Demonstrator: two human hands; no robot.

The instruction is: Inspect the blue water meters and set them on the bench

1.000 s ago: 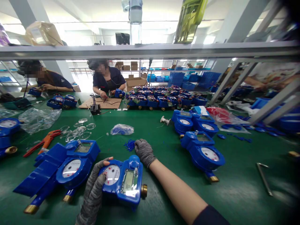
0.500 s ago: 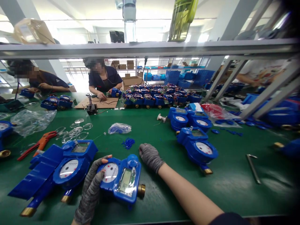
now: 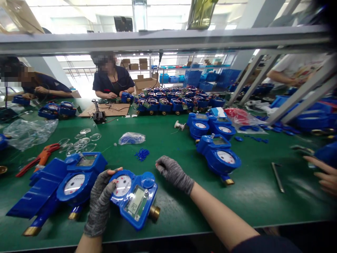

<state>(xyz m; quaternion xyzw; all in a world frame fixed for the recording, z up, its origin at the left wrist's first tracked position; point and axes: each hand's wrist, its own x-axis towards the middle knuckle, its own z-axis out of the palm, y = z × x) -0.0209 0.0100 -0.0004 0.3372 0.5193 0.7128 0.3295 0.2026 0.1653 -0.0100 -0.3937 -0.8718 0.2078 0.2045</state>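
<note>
Since the left hand (image 3: pixel 101 200) has the blue meter (image 3: pixel 133 201) only by its dial (image 3: pixel 123 184) end, I'd worry about the free end. That brass fitting (image 3: pixel 154 212) looks heavy, so a loosened grip could let the whole thing twist or thump onto the tabletop (image 3: pixel 181 214). Also, the pile of little blue pieces (image 3: pixel 142 154) is loose, and a careless sweep of the right hand (image 3: pixel 175 174) would probably scatter it.

Pose-wise, the left is wrapped around the meter's left side, fingers closed, fingertips lapping the edge, with the meter slanting down to the right near the front of the tabletop. Right hand's just right of the pile, clear of the meter, knuckles up, fingers curled in. Can't tell if anything's pinched in there.
</note>
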